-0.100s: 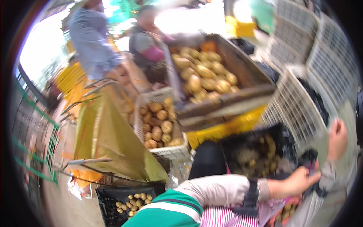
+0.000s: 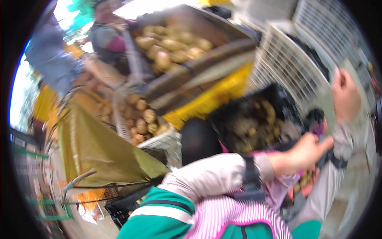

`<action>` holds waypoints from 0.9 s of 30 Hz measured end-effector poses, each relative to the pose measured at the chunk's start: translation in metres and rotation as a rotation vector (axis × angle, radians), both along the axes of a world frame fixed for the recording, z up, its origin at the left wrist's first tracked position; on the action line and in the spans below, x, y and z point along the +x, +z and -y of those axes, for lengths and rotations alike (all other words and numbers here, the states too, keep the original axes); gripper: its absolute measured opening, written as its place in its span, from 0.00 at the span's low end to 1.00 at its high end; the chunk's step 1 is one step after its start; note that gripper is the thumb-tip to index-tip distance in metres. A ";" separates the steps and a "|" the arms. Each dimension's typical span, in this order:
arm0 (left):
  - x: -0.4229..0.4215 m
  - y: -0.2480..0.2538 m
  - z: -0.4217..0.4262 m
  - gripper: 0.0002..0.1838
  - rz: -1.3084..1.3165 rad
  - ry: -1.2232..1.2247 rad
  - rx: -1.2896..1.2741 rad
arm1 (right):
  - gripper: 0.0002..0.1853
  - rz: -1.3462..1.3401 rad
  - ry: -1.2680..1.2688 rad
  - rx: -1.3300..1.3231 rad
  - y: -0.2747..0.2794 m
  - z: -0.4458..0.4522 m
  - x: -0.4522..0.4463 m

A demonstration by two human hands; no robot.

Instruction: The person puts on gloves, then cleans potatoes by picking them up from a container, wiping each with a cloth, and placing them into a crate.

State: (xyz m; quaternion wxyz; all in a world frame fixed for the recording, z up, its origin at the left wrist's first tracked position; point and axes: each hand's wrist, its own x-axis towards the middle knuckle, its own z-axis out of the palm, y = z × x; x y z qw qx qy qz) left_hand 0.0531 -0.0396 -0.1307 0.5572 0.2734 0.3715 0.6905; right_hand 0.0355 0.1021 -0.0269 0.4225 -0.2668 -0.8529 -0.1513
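Observation:
My left hand (image 2: 304,154) reaches across to the right, its fingers closed at the sleeve of my right forearm, by a dark band; blur hides what lies between the fingers. Above it, my right hand (image 2: 346,95) is raised with its fingers curled in and nothing visible in them. Beige sleeve covers (image 2: 213,173) are on both forearms. Below the hands, several small potatoes (image 2: 305,180) show beside pink material. To their left is a black crate (image 2: 292,99) with small potatoes and brownish matter inside.
A large trough (image 2: 227,51) of potatoes rests over a yellow crate (image 2: 215,97). White crates (image 2: 294,67) stand at the right. Another white crate (image 2: 153,144) holds potatoes beside an olive sack (image 2: 99,147). Two people (image 2: 51,51) (image 2: 105,38) are at the upper left.
The view has swung, so the trough, crates and people appear further left and higher. Both hands also appear higher in view; my left hand remains at my right sleeve.

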 end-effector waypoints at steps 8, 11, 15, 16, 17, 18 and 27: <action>-0.086 -0.023 0.071 0.26 -0.617 0.078 -0.157 | 0.13 0.213 0.082 -0.495 -0.094 0.000 0.018; -0.135 -0.032 0.091 0.20 -0.313 0.272 -0.216 | 0.13 0.440 0.199 -0.669 -0.152 -0.029 0.009; -0.168 -0.092 0.105 0.18 -0.367 0.305 -0.460 | 0.20 0.746 0.171 -0.861 -0.281 -0.063 0.001; -0.171 -0.112 0.109 0.17 -0.432 0.263 -0.544 | 0.24 0.786 0.124 -0.818 -0.303 -0.073 0.007; -0.174 -0.127 0.113 0.16 -0.496 0.223 -0.626 | 0.29 0.847 0.013 -0.923 -0.310 -0.076 0.012; -0.178 -0.139 0.119 0.16 -0.486 0.224 -0.637 | 0.35 0.841 -0.134 -0.953 -0.322 -0.079 0.020; -0.185 -0.195 0.138 0.13 -0.561 0.425 -0.547 | 0.34 0.520 -0.122 -1.011 -0.414 -0.121 0.109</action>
